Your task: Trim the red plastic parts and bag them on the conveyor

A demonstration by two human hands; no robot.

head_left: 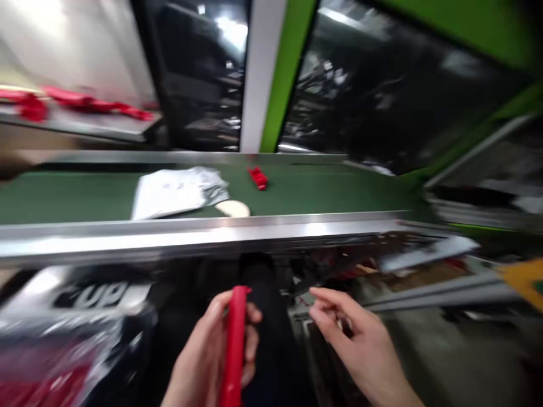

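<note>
Left hand (203,356) clamped on red part (234,345); right hand (356,339) loosely open, empty, fingers half-curled.

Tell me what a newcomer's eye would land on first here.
First, the red strip-like part held upright in the left hand at bottom centre, with the right hand open and empty beside it. Next, the green conveyor belt across the middle, carrying a small red piece and a clear plastic bag.
</note>
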